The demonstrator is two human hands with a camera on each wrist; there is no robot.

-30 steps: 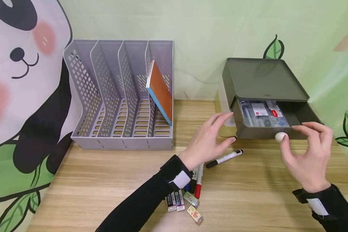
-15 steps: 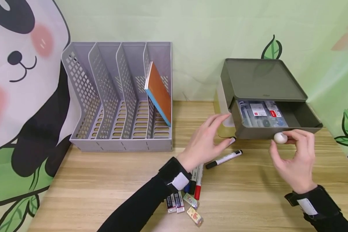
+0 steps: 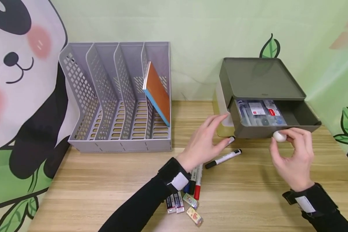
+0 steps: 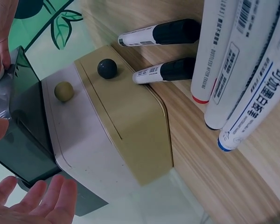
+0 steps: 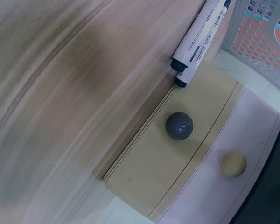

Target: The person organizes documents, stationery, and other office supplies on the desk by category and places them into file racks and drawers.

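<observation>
The drawer unit (image 3: 264,77) has a dark grey top drawer (image 3: 249,131) pulled partly out, holding a clear package (image 3: 261,112) of supplies with white and red labels. My right hand (image 3: 294,158) pinches that drawer's white round knob (image 3: 279,137) between thumb and fingers. Beside the unit's left front corner, my left hand (image 3: 203,143) is held with fingers spread, gripping nothing. The lower drawers, white with a yellow knob (image 5: 234,164) and yellow with a dark knob (image 5: 179,125), appear shut in the wrist views.
A grey file rack (image 3: 121,145) stands at the back left, an orange-and-blue book (image 3: 158,93) leaning in its right slot. A black-capped marker (image 3: 224,159) lies before the drawers. Several more markers (image 3: 198,183) and erasers (image 3: 195,216) lie near my left wrist.
My right hand has shifted left and lower, its fingers going from the drawer's front edge to the white knob. My left hand stays almost in place. The drawer looks equally far out.
</observation>
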